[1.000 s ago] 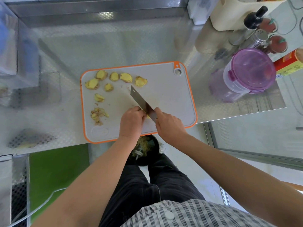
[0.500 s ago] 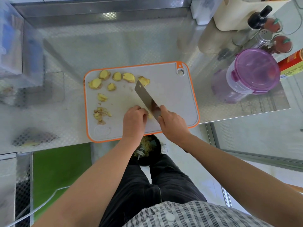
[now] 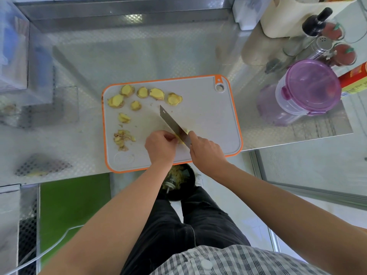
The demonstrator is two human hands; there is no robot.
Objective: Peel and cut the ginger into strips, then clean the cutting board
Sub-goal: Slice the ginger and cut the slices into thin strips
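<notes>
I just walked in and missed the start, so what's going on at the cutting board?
A person is cutting ginger on the orange-rimmed cutting board. The right hand holds the knife, its blade angled across the board, while the left hand pinches a small ginger piece against the blade. Several ginger slices lie along the board's far left part, and a heap of peel scraps sits near its left edge.

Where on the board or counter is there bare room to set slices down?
Bare: the board right of the knife, up to its orange rim, and the counter behind the board. Crowded: slices along the board's far left, peels at its left edge, tub and bottles at the counter's right.
</notes>
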